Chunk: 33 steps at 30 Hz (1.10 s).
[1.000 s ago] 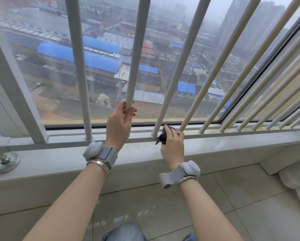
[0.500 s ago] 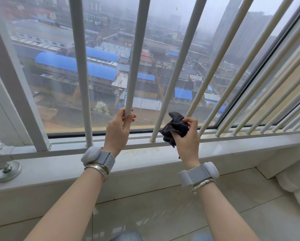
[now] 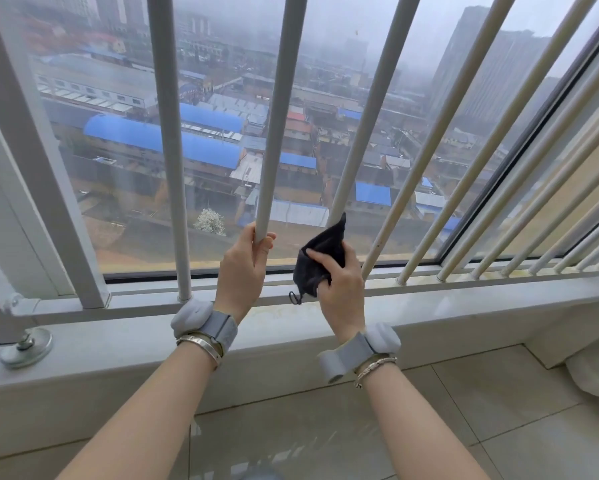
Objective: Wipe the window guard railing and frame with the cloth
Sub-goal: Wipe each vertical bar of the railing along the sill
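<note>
A white window guard railing of vertical bars stands in front of the glass, fixed into a bottom rail above the pale sill. My left hand grips the lower part of the middle bar. My right hand holds a dark cloth bunched round the base of the bar just to the right. A loop of the cloth hangs down to the bottom rail.
The thick white window frame post slants at the left, with a round metal foot on the sill. Several more bars run off to the right. Tiled floor lies below, and something white sits at the far right.
My right hand rose with the cloth from the bottom rail to the lower part of the bar right of the middle one. My left hand kept its grip on the middle bar.
</note>
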{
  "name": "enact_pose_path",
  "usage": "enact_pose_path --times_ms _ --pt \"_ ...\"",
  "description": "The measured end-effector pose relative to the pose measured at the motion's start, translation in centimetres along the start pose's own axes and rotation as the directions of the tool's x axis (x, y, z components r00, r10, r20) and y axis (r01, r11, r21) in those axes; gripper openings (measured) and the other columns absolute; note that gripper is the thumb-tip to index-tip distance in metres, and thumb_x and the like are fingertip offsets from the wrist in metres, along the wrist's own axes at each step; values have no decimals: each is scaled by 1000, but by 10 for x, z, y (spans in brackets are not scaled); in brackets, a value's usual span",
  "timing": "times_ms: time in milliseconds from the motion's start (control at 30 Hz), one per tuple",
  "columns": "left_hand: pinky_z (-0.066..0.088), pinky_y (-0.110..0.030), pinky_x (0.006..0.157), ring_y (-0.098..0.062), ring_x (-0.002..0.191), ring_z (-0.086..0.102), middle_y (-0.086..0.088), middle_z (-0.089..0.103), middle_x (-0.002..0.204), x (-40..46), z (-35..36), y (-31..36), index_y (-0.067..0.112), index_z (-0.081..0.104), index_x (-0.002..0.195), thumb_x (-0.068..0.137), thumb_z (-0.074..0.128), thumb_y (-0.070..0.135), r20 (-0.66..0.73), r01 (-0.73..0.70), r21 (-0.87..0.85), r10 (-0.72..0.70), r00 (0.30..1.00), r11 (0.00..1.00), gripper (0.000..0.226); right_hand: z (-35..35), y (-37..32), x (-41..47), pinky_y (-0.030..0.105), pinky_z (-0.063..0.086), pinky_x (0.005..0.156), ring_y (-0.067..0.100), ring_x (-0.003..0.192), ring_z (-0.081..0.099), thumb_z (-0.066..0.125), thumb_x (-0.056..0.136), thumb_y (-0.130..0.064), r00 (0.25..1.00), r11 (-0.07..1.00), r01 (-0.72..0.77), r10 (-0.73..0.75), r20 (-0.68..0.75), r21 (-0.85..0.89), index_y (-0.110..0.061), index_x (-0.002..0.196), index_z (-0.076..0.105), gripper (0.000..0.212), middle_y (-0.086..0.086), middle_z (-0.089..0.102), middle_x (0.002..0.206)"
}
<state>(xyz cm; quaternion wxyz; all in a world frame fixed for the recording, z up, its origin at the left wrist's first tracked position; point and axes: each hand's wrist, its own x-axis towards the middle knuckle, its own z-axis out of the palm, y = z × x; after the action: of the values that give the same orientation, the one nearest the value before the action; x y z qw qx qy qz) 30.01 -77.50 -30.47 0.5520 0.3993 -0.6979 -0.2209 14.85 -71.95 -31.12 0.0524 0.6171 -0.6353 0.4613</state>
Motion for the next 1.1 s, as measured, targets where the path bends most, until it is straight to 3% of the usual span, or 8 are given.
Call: enact_pose_path --times_ms 133,233,367,533,667,833,1000,1100 --pt "51 -29 87 -15 98 58 -10 59 112 -8 -3 11 4 47 129 91 52 2 -195 -93 12 93 976 996 38 -9 14 -14 39 49 92 34 108 53 46 70 12 981 998 35 -23 190 -56 -16 106 69 51 17 52 122" --pt "46 -28 94 -17 107 52 -7 52 117 -9 -7 28 9 50 123 89 49 -1 -310 -253 19 246 918 967 35 -28 15 -16 39 50 81 29 100 52 45 67 15 982 998 15 -4 187 -57 -24 110 56 59 10 52 117" --pt "49 -25 88 -13 98 55 -5 56 108 5 -2 61 8 58 110 87 50 -5 -232 -357 -41 339 912 933 27 -58 4 -12 24 40 73 11 97 43 45 67 17 988 998 -60 62 140 -24 -29 113 37 66 -6 44 110" --pt "46 -27 93 -9 106 50 -7 50 125 49 19 104 8 43 131 95 48 15 14 -193 -149 197 980 970 37 -101 -7 -3 7 40 70 12 98 43 51 71 15 994 993 -99 102 46 -72 -21 118 50 59 0 38 112" --pt "44 -28 92 -12 110 51 -6 47 134 80 30 129 15 28 142 98 43 25 95 -128 -184 147 985 975 48 -129 -14 9 -3 34 78 12 98 44 54 72 17 996 992 -89 86 -35 -91 -20 116 58 58 0 37 111" --pt "38 -22 79 -16 103 57 -5 52 131 109 33 154 17 21 145 98 41 25 50 -170 -159 180 982 973 52 -152 -23 43 -5 30 85 14 102 45 57 72 20 989 998 -16 8 -146 -56 -17 119 59 60 2 37 114" --pt "42 -28 76 -7 92 54 0 52 129 143 36 191 20 17 147 97 42 34 -90 -221 -122 211 973 968 57 -184 -29 96 -1 32 93 14 108 43 56 73 18 961 996 81 -71 -269 27 -18 124 57 63 4 36 117" --pt "45 -25 63 -11 81 62 6 59 107 159 42 208 20 22 146 99 36 32 -178 -287 -98 267 947 953 50 -210 -31 135 1 32 95 17 111 43 54 74 18 937 985 169 -153 -315 26 -16 126 56 63 6 35 122"
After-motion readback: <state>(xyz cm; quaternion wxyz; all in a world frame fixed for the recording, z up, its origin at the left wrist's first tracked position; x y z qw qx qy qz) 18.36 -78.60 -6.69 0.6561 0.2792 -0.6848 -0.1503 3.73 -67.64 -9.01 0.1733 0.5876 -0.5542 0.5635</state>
